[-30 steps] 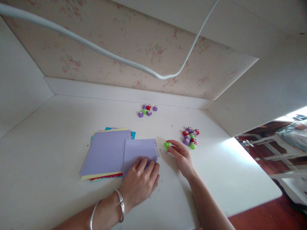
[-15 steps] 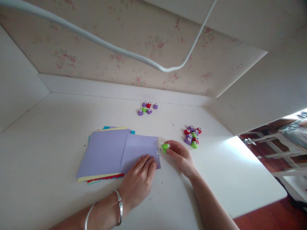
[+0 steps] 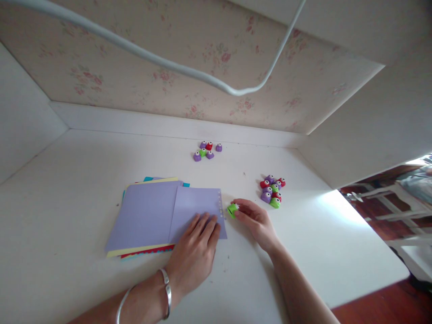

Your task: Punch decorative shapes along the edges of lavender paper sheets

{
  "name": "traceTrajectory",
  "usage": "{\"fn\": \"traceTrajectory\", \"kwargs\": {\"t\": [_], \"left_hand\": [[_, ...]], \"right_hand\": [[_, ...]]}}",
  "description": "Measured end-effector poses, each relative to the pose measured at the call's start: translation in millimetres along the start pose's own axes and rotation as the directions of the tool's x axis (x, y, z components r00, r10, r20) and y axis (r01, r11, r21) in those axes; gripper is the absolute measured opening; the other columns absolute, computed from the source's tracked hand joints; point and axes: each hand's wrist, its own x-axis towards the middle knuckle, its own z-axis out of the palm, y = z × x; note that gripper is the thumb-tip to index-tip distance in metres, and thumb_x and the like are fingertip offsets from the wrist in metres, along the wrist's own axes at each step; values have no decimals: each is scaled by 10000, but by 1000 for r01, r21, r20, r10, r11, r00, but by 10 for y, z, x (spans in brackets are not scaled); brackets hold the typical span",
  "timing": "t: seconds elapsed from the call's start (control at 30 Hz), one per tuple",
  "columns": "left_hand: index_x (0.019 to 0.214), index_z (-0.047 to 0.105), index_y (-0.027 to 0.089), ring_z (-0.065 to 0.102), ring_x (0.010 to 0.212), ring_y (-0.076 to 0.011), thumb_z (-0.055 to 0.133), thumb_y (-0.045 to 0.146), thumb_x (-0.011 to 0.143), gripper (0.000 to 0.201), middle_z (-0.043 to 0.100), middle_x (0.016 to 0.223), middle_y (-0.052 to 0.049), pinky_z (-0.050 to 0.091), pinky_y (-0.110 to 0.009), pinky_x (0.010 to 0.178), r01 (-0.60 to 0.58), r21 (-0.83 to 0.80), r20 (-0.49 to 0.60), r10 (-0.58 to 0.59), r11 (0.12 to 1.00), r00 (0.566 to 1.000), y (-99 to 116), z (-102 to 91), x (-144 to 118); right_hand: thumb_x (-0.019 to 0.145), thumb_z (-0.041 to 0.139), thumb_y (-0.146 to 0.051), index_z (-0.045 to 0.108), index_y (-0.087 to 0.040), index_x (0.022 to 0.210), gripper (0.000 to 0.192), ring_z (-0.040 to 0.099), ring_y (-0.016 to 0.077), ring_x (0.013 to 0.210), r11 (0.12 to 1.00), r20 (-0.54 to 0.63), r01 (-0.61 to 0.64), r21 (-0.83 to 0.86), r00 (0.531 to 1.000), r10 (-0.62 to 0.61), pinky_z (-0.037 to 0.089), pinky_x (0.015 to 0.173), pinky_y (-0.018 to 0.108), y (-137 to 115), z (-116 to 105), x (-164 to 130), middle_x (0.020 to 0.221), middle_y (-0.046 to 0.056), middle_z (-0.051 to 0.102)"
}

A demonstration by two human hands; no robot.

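Observation:
My left hand (image 3: 195,247), with a silver bracelet at the wrist, lies flat on a small sheet of purple paper (image 3: 194,202), fingers stretched out. A row of small punched holes runs along that sheet's right edge. Just right of this edge, my right hand (image 3: 256,222) pinches a small green craft punch (image 3: 232,210) between thumb and fingers; a dark slot shows on its side, apart from the paper. The small sheet overlaps a larger purple sheet (image 3: 141,216), which tops a stack with yellow, red and blue sheets (image 3: 148,249) peeking out.
Several purple, red and green craft punches (image 3: 266,190) stand grouped at the right. Another cluster of punches (image 3: 203,152) is near the back of the white table (image 3: 67,202). A white cable (image 3: 189,78) hangs across the top. Tiny paper scraps (image 3: 225,271) lie near the hands.
The fingers of my left hand have spread slightly on the paper. My right hand keeps the green punch in nearly the same place. The camera view has shifted a little.

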Motion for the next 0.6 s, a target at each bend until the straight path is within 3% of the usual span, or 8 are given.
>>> {"fn": "traceTrajectory", "kwargs": {"t": [0.6], "left_hand": [[1309, 575, 146, 444, 1347, -257, 433, 270, 964, 393, 518, 1412, -93, 317, -443, 1176, 25, 15, 31, -25, 1000, 999, 5, -28, 6]], "right_hand": [[751, 801, -337, 729, -272, 1046, 311, 660, 174, 929, 1000, 11, 14, 22, 1000, -15, 526, 847, 312, -1, -16, 3, 1093, 41, 728]]}}
